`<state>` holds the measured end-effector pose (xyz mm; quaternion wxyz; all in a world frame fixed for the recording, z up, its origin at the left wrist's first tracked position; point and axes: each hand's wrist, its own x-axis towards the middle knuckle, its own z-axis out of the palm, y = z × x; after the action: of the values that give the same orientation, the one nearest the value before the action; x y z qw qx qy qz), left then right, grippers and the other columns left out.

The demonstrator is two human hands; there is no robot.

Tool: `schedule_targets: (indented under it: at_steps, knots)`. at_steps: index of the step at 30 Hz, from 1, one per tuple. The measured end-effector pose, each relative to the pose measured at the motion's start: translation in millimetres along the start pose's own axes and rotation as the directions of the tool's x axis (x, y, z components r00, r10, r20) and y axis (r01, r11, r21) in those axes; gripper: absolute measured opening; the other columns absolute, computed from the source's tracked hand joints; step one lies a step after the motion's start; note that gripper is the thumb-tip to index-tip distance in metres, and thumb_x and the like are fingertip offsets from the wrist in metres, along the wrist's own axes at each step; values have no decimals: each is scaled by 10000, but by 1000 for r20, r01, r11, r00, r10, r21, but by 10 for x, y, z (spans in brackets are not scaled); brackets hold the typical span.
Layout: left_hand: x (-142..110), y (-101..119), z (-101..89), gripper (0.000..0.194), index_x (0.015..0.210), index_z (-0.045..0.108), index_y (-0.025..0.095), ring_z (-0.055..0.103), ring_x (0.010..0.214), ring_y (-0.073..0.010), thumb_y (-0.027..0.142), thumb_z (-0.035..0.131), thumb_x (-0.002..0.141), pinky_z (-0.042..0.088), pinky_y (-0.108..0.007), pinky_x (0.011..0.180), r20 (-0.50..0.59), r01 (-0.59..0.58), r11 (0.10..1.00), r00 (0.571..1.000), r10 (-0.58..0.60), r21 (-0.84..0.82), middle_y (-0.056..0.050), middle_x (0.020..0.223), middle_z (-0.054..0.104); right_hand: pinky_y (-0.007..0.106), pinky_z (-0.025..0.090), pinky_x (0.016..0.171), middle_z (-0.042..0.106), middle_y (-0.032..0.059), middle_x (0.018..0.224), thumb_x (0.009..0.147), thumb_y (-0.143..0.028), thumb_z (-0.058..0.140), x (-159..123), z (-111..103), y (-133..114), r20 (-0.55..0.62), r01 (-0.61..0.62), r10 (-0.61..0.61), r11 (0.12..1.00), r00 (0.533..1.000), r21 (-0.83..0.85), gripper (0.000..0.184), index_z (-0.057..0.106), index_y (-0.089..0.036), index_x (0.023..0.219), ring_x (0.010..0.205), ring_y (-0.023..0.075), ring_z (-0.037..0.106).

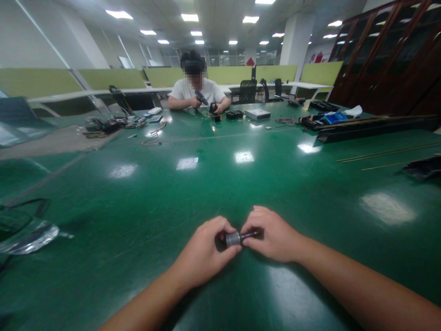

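Near the front of the green table, my left hand is closed around a short grey metal cylinder, thumb below it and fingers above. A thin dark shaft sticks out of the cylinder towards the right. My right hand pinches this shaft close to the cylinder with thumb and forefinger. The two hands almost meet, and the piece lies level between them, low over the tabletop. Parts of both ends are hidden by fingers, so its exact kind does not show.
Across the green table, a co-worker holds a power drill over a black part. A grey box stands beside them. Tools and a long black channel lie far right, with thin rods nearer. Clear plastic packaging is at left.
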<state>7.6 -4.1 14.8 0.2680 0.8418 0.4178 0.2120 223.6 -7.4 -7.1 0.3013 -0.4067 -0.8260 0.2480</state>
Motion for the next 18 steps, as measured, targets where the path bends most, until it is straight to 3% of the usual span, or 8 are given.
schedule_targets:
  at_steps: [18]
  knots:
    - [-3, -7, -9, 136, 855, 577, 191, 566, 760, -178, 226, 686, 783, 422, -282, 707, -9, 8, 1000, 1000, -8, 6, -9, 816, 607, 414, 400, 992, 678, 1, 757, 784, -209, 725, -6, -42, 9, 7, -2, 2, 1000, 1000, -5, 61, 705, -207, 842, 771, 171, 610]
